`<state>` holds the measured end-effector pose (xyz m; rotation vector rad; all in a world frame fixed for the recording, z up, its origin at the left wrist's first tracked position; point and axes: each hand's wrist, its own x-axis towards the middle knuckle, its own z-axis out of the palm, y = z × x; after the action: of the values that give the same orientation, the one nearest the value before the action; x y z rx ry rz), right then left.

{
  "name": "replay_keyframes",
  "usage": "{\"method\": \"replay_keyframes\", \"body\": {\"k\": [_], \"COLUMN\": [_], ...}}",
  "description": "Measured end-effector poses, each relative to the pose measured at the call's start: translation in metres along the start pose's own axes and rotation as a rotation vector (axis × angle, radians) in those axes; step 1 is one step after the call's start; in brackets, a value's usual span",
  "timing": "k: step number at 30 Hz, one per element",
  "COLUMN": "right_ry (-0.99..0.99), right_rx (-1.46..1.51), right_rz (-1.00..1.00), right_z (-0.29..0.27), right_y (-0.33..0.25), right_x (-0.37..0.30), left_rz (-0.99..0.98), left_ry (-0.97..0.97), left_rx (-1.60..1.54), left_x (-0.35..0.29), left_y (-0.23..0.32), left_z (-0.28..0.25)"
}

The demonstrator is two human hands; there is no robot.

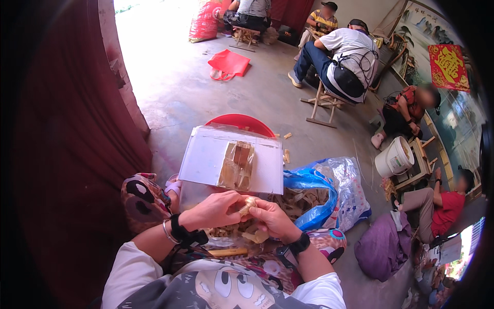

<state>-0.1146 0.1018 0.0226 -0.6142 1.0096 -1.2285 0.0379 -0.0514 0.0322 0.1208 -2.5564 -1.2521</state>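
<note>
hands meet over lap: left hand (pixel 213 210) and right hand (pixel 271 216) both pinch a small tan piece (pixel 248 204), fingers closed on it. clear bag of tan scraps (pixel 242 230) just below. white board (pixel 231 159) beyond, on a red basin (pixel 242 122). blue plastic bag (pixel 314 190) to the right.
</note>
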Motion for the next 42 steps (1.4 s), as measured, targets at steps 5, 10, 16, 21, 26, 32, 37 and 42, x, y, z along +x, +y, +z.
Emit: {"method": "replay_keyframes", "body": {"k": [5, 10, 16, 21, 26, 32, 37, 42], "right_ry": [0.042, 0.077, 0.045, 0.149, 0.155, 0.069, 0.023, 0.014], "right_rx": [-0.171, -0.170, -0.036, 0.020, -0.265, -0.227, -0.416, -0.421], "right_rz": [-0.011, 0.027, 0.051, 0.050, 0.011, 0.086, 0.002, -0.050], "right_z": [-0.001, 0.008, 0.000, -0.013, -0.017, -0.019, -0.002, 0.002], "right_y": [0.007, -0.010, -0.020, -0.026, -0.024, -0.022, -0.011, -0.008], "right_x": [0.003, -0.002, -0.007, -0.013, -0.013, -0.009, 0.003, 0.006], "left_rz": [-0.123, -0.313, -0.444, -0.422, -0.383, -0.283, -0.511, -0.616], "left_ry": [-0.142, -0.142, -0.224, -0.261, -0.266, -0.188, -0.337, -0.357], "left_rx": [-0.078, -0.386, -0.706, -0.723, -0.673, -0.810, -1.080, -1.297], "left_x": [0.001, -0.002, -0.001, -0.002, -0.005, -0.004, -0.006, -0.007], "left_y": [0.003, -0.008, -0.006, 0.002, 0.005, -0.014, -0.020, -0.018], "left_z": [0.000, 0.000, -0.003, -0.021, -0.023, -0.022, -0.008, 0.003]}}
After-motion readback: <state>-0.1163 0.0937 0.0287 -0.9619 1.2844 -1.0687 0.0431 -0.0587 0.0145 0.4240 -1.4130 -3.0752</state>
